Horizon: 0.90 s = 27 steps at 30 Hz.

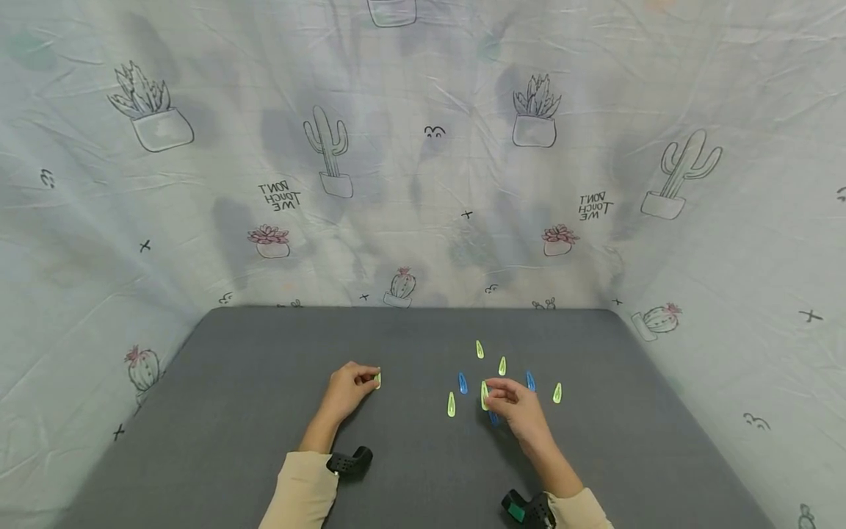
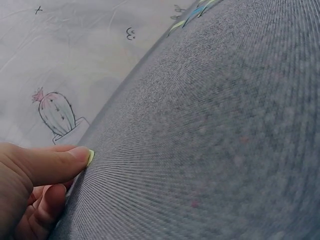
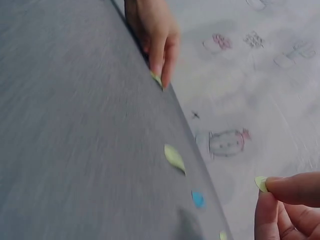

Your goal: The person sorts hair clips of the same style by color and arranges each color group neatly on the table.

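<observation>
In the head view my left hand (image 1: 348, 391) pinches a yellow-green snap hair clip (image 1: 378, 380) between thumb and fingers, left of the table's middle. The left wrist view shows only the tip of that clip (image 2: 91, 158) past the thumb. My right hand (image 1: 520, 413) pinches another yellow-green hair clip (image 1: 485, 395), upright at the fingertips; in the right wrist view this clip (image 3: 261, 183) appears off the tabletop. Partly hidden below the right hand lies a blue hair clip (image 1: 493, 418). Close by are a second blue clip (image 1: 463, 383) and a third (image 1: 531, 380), partly covered by the hand.
Loose yellow-green clips lie around the right hand: one to its left (image 1: 452, 404), one to its right (image 1: 557, 393), and two farther back, a nearer clip (image 1: 502, 365) and a farther clip (image 1: 479, 349). Behind the grey table (image 1: 198, 441) hangs a cactus-print cloth (image 1: 423, 176).
</observation>
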### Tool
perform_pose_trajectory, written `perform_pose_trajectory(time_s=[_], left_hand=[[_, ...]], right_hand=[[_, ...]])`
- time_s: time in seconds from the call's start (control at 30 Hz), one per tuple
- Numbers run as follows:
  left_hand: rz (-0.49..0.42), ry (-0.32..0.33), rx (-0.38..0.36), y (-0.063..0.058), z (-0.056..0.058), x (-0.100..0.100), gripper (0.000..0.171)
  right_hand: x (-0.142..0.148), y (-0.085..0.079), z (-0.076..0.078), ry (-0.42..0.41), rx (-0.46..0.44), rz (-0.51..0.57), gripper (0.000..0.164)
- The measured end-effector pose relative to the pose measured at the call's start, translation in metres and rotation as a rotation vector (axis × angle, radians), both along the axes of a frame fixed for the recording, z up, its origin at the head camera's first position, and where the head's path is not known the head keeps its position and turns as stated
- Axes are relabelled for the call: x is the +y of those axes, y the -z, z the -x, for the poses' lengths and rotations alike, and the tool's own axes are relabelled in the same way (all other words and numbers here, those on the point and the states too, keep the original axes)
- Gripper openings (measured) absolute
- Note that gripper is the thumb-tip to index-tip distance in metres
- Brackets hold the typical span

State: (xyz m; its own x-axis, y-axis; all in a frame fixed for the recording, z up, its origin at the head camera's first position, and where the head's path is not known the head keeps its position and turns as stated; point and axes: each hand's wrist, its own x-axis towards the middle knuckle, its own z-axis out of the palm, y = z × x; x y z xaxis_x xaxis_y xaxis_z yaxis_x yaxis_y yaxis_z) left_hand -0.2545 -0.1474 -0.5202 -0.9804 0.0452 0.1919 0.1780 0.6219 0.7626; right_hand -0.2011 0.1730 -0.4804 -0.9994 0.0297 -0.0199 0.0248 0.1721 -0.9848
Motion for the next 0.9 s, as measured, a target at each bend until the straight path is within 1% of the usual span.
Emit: perform_pose_trajectory(time_s=[0.13, 0.27, 0.4, 0.57, 0.73, 0.83, 0.9], left_hand=[[0.003, -0.004, -0.001, 0.001, 0.000, 0.000, 0.022], [0.003, -0.001, 0.004, 0.001, 0.000, 0.000, 0.022], [0.003, -0.001, 0.009, 0.001, -0.001, 0.000, 0.022], [0.003, 0.001, 0.012, 0.001, -0.001, 0.000, 0.022], [0.009, -0.010, 0.031, 0.001, -0.001, 0.000, 0.022], [0.016, -0.013, 0.050, 0.001, 0.000, 0.001, 0.021], [0.013, -0.015, 0.054, 0.000, 0.000, 0.001, 0.021]], right_hand=[[-0.020, -0.001, 0.010, -0.038, 0.031, 0.036, 0.031], [-0.039, -0.001, 0.019, -0.060, 0.032, 0.076, 0.030], [-0.055, 0.003, 0.027, -0.083, 0.034, 0.072, 0.030], [-0.079, 0.003, 0.035, -0.128, 0.047, 0.064, 0.030], [-0.103, -0.005, 0.039, -0.195, 0.040, 0.067, 0.029], [-0.116, -0.011, 0.039, -0.213, 0.045, 0.070, 0.028], [-0.124, -0.009, 0.041, -0.209, 0.053, 0.066, 0.027]])
